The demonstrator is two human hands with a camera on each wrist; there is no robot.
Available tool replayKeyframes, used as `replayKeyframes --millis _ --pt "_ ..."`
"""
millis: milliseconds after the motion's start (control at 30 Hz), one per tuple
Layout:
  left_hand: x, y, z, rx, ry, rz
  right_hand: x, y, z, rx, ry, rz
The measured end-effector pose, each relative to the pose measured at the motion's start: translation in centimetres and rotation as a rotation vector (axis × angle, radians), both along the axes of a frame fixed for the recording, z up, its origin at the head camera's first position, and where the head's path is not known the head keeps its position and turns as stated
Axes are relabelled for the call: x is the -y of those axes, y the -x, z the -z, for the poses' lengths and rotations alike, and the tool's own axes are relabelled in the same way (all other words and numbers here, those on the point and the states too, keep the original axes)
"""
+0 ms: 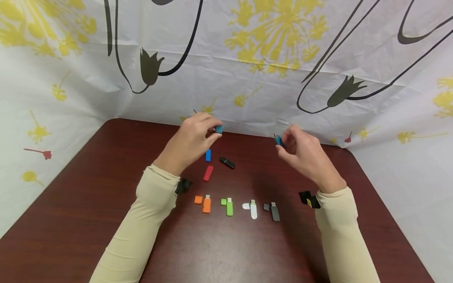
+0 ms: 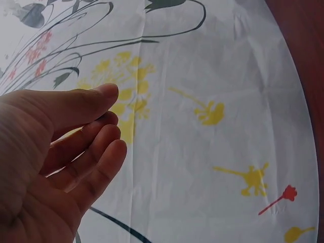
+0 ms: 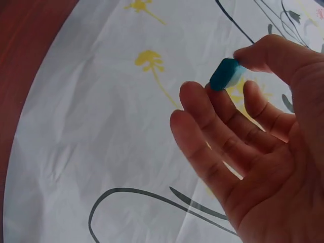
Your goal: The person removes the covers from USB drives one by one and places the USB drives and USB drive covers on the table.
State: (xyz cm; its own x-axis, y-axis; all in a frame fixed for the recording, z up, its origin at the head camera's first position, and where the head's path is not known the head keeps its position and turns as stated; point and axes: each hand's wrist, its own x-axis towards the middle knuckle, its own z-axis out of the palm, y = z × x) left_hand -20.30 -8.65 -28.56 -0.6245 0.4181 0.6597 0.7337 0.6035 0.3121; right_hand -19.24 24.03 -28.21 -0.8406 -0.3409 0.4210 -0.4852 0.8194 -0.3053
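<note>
Your left hand (image 1: 189, 137) pinches what looks like a teal cap (image 1: 219, 129), well left of the teal drive (image 1: 279, 140) your right hand (image 1: 304, 154) pinches, connector (image 1: 275, 135) angled up-left.

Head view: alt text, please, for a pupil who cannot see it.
A left hand pinches a teal piece and a right hand a teal USB stick, above a table. Nearer the viewer, in a row, lie an orange stick, green one, white one and grey one, each uncapped beside its cap; farther, a blue one, red one and black one.
</note>
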Motion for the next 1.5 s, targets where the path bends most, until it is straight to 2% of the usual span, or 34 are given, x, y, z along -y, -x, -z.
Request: replayKeyframes --millis 133,267,633,833,1033,1200,1500 --pt "-0.5 -0.1 0.2 0.012 0.029 0.008 -0.2 0.2 0.5 0.021 -0.033 -0.013" --pt "-1.0 -0.1 0.3 -0.004 0.043 0.02 -0.4 0.6 0.9 0.102 -0.091 -0.009" --pt "-1.8 -0.3 0.7 0.003 0.084 0.018 -0.3 2.6 4.0 0.438 -0.219 -0.081" --pt "-2.0 -0.5 0.6 0.007 0.1 0.015 -0.2 3.0 5.6 0.573 -0.258 -0.123" --pt "-2.2 -0.5 0.8 0.024 0.117 0.014 0.2 3.3 6.9 0.708 -0.298 -0.123" --pt "-2.4 -0.6 0.9 0.04 0.14 0.009 0.5 3.3 7.5 0.763 -0.345 -0.106" --pt "-2.7 -0.6 0.9 0.054 0.152 0.01 0.7 3.2 7.7 0.819 -0.358 -0.065"
